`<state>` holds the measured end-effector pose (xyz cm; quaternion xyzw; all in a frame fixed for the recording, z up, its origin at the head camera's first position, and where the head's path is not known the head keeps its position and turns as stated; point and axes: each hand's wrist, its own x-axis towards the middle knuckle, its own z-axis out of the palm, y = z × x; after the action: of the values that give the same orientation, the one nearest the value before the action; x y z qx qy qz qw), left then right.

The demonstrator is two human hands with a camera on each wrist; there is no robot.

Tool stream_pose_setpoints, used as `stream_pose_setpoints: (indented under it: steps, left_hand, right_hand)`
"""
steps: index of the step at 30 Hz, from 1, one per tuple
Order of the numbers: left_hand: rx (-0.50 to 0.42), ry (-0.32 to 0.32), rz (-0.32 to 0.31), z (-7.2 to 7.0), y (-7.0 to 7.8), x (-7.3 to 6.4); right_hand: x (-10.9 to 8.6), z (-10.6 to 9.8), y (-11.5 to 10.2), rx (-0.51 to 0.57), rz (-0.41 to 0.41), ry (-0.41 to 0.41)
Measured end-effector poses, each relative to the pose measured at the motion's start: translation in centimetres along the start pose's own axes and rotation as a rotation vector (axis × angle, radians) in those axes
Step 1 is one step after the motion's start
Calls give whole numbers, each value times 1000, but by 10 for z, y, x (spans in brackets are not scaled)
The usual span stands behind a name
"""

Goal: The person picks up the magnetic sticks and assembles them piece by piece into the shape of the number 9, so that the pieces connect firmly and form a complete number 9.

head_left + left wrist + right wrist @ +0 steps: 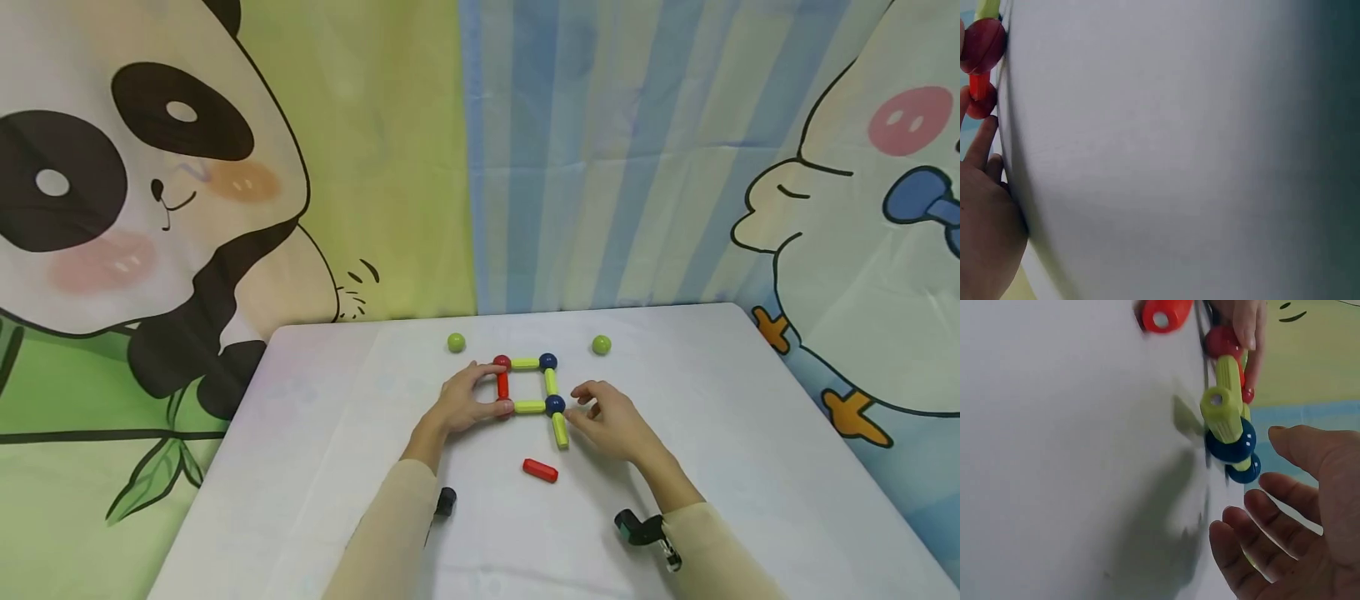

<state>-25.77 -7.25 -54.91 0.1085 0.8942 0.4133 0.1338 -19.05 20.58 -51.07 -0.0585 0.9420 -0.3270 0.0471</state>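
A square of magnetic rods and balls lies on the table, with a red rod (502, 385) on its left and yellow-green rods on the other sides. Red balls form the left corners; a far blue ball (548, 361) and a near blue ball (555, 404) form the right ones. From the near blue ball another yellow-green rod (560, 431) sticks out toward the front. My left hand (465, 400) holds the square's left side, thumb at the near red ball and a finger at the far one. Beside the near blue ball, my right hand (611, 419) hovers with loosely bent fingers, holding nothing.
A loose red rod (540, 471) lies in front of the square. Two green balls rest farther back, one at left (456, 342) and one at right (601, 344). Behind the white table (300, 467) hangs a printed curtain (375, 167).
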Motion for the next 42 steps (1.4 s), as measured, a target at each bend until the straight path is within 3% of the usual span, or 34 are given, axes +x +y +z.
stream_pose_setpoints:
  steps: [6,10,16,25,42]
  left_hand:
    - [32,15,4,2,0,0]
    - [40,4,13,3,-1,2]
    - [34,17,-4,0,-3,1]
    - [3,17,-9,0,4,-2]
    - [25,24,-21,3,3,-2]
  right_hand:
    - [24,-11,16,-36,-54,12]
    - [36,-19,28,-47,-43,64]
    - [52,-24,36,-100,-89,122]
    - [71,-32,42,-119,52,53]
    - [83,-28,54,-108,67,-32]
